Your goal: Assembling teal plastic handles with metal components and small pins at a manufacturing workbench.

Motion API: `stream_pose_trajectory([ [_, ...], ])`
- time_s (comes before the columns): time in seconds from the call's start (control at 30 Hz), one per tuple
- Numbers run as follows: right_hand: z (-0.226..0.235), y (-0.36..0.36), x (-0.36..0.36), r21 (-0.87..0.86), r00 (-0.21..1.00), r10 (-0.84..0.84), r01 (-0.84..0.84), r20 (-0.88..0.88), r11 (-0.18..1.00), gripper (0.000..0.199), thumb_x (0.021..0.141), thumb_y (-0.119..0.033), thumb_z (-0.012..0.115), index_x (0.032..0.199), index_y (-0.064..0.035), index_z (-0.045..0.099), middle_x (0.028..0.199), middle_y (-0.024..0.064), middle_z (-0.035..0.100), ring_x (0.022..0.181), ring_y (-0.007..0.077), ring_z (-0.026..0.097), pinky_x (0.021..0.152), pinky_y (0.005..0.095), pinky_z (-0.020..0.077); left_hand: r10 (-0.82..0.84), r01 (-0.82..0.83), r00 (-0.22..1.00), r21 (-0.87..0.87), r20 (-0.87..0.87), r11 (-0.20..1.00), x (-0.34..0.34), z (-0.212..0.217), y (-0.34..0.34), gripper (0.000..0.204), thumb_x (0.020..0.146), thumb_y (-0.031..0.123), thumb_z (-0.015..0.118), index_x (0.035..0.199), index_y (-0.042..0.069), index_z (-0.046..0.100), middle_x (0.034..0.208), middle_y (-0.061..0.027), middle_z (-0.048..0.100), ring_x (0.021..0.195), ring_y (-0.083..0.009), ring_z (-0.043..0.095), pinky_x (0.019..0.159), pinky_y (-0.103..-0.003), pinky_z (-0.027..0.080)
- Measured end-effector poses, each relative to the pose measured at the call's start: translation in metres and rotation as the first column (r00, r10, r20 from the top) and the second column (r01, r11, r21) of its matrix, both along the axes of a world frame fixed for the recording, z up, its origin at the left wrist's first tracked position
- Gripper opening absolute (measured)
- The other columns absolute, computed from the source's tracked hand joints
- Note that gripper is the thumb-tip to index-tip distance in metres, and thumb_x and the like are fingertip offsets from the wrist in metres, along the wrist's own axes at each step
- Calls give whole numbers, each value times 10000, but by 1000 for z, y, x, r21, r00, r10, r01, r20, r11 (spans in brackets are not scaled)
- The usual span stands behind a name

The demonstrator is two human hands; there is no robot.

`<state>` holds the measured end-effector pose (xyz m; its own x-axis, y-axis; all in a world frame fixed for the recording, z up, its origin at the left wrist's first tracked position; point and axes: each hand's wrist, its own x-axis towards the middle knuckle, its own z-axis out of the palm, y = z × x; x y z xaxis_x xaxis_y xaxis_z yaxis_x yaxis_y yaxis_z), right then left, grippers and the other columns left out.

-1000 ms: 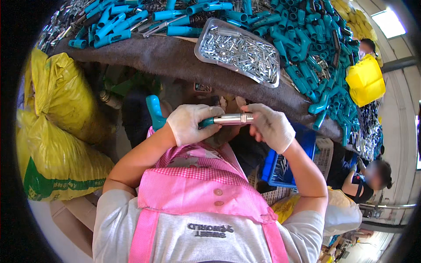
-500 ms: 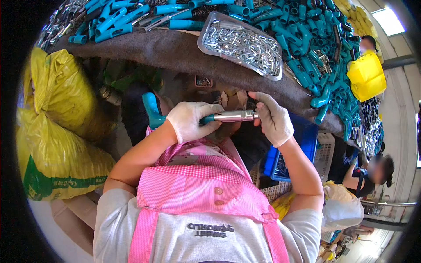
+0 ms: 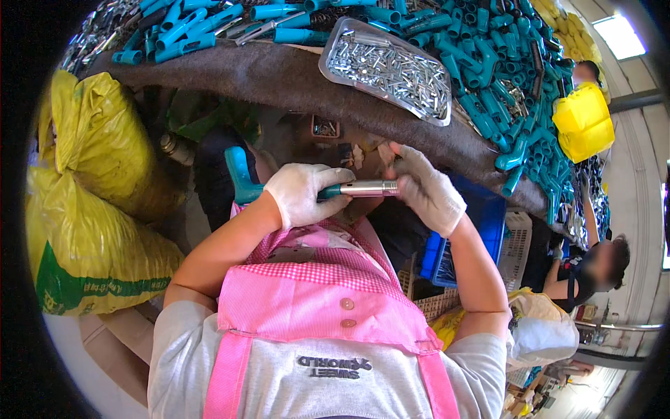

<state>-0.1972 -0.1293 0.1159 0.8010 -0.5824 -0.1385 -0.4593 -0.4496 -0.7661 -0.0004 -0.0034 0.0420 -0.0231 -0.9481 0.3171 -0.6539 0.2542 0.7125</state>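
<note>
1. Left hand (image 3: 301,193), gloved, is closed around the teal-handled tool (image 3: 241,174), held above the lap.
2. Its metal sleeve (image 3: 366,188) lies horizontally, long axis pointing rightward.
3. Right hand (image 3: 427,187), gloved, pinches the sleeve's far end with its fingertips.
4. Beyond, the desk (image 3: 279,73) carries a tray of metal pieces (image 3: 387,66).

Gloved left hand (image 3: 301,195) gripping teal tool (image 3: 335,190), right hand (image 3: 426,188) seemingly at tip
</note>
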Motion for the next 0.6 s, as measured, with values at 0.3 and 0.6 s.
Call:
stream_pose_trajectory([
  [0.3,-15,-3,-11,-213,953,262,-228,150,950,394,932,-141,488,1300,-22,414,858,49,607,692,86,545,626,223,458,-11,13,1000,61,-28,998,-1,0,6,337,778,291,616,1049,90,612,899,-160,642,817,-334,616,722,-396,506],
  [0.6,9,14,-13,103,999,-35,32,31,994,405,907,-102,512,1294,-18,426,925,52,606,765,115,565,697,230,472,-89,87,996,93,16,992,2,6,6,357,784,311,596,1067,93,609,922,-157,640,844,-335,611,750,-393,500],
])
